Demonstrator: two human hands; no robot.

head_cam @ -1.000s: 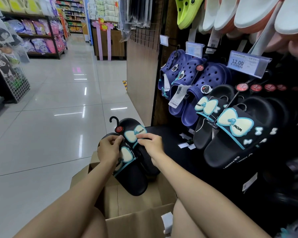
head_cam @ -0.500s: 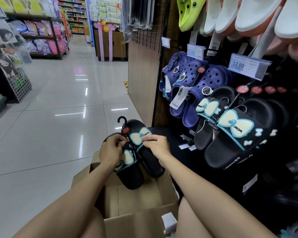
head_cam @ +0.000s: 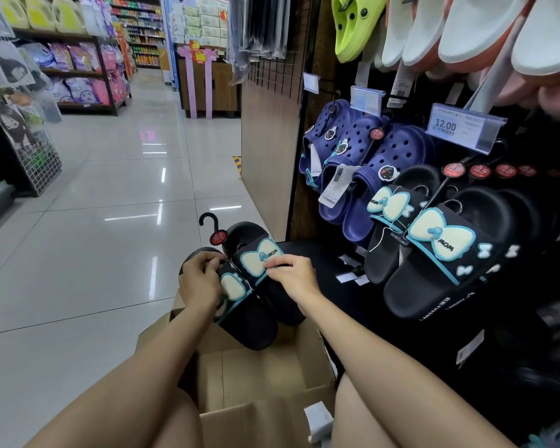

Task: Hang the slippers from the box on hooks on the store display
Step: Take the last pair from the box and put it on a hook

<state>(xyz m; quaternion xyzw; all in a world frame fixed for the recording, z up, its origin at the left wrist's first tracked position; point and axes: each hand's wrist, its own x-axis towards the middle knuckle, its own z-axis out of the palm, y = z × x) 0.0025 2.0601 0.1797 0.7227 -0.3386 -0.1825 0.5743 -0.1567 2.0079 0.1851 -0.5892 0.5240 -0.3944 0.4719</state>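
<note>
Two hands hold one pair of black slippers [head_cam: 256, 305] just above the open cardboard box [head_cam: 249, 376]. Left hand [head_cam: 201, 279] has its fingers curled at the strap of the nearer slipper, pinching near its top edge. Right hand [head_cam: 296, 279] pinches the pale bow on the strap of the second slipper, fingertips [head_cam: 274, 264] pressed together on the bow's edge. Both slippers lie side by side, touching, toes pointing down toward the box. One black plastic hanger hook [head_cam: 209, 221] with a round red tag rises from the pair, just above the left hand and free of any display hook.

Up and to the right of the right hand, the store display [head_cam: 337, 270] carries several matching black slippers [head_cam: 434, 253] with the same bow; two bow straps show plainly, and more black ones crowd behind them, too dark to count. Three navy clogs [head_cam: 369, 163] hang above those, well above the right hand. One price tag [head_cam: 459, 127] reading 12.00 sits further right and higher. One lime-green clog [head_cam: 353, 24] and several white-soled slippers [head_cam: 466, 30] hang along the top. Beyond the left hand stretches the shiny tiled floor [head_cam: 94, 221].
</note>
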